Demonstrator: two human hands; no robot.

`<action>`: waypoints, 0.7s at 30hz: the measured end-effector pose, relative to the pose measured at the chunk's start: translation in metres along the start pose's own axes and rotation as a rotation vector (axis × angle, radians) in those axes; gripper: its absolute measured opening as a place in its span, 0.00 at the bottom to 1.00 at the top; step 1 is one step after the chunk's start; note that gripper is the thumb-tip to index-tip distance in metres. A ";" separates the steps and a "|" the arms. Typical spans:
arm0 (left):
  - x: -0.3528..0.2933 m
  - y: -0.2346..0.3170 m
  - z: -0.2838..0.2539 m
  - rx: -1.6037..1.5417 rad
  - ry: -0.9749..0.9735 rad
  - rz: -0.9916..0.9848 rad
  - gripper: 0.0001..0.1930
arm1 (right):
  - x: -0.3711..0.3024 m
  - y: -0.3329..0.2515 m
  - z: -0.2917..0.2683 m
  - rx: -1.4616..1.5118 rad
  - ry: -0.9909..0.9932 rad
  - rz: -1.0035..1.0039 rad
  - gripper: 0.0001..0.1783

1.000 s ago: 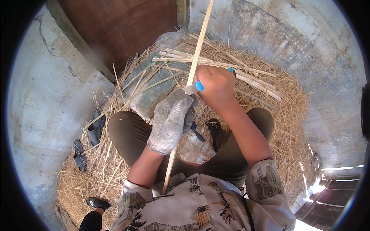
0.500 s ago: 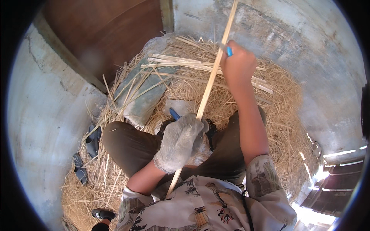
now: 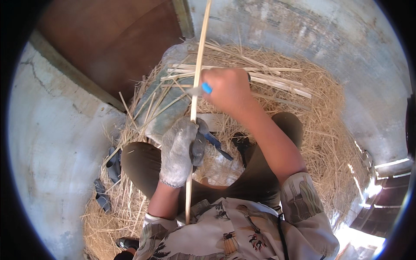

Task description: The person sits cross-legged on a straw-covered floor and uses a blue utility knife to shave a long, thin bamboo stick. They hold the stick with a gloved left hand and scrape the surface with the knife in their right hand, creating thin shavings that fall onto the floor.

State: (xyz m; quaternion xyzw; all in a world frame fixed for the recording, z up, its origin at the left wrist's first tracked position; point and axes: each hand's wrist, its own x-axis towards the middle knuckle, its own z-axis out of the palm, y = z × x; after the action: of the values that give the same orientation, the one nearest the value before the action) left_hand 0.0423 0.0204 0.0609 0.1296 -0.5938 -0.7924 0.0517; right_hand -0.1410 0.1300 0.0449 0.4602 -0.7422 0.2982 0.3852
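My left hand (image 3: 175,149), in a grey-white work glove, is closed around a long pale strip (image 3: 200,52) that looks like split bamboo or wood. The strip stands nearly upright in the view, its lower end reaching my shirt and its upper end leaving the top edge. Bare and slightly blurred, my right hand (image 3: 229,93) grips a knife with a blue handle (image 3: 207,88). The knife's short grey blade lies across the strip, above the gloved hand. My fingers hide most of the handle.
Several pale strips (image 3: 281,84) lie across the straw-like shavings (image 3: 325,117) on the floor. A greenish sack (image 3: 162,110) sits below a brown door panel (image 3: 112,47). A blue-and-dark tool (image 3: 219,145) lies between my legs. Dark slippers (image 3: 102,195) are at left; pale walls curve around.
My right hand has come down and left along the strip with the knife. The left hand has shifted left and slightly up, and the strip has swung from slanted to nearly upright.
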 end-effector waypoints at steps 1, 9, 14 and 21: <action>0.002 0.003 -0.002 -0.025 0.053 -0.001 0.17 | -0.002 -0.009 0.003 0.012 -0.009 0.001 0.07; -0.004 0.007 -0.007 -0.034 -0.017 -0.004 0.16 | 0.001 -0.023 0.003 0.028 -0.016 0.123 0.07; -0.015 0.006 0.009 0.050 -0.012 -0.076 0.18 | 0.006 -0.001 -0.017 -0.039 -0.010 0.256 0.07; -0.037 -0.017 0.012 0.337 -0.199 0.064 0.20 | 0.011 0.067 -0.043 -0.230 0.097 0.492 0.09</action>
State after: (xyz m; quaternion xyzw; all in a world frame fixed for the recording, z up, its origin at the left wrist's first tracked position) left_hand 0.0756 0.0450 0.0528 0.0387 -0.7239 -0.6888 -0.0045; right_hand -0.1928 0.1862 0.0713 0.2047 -0.8413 0.3184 0.3859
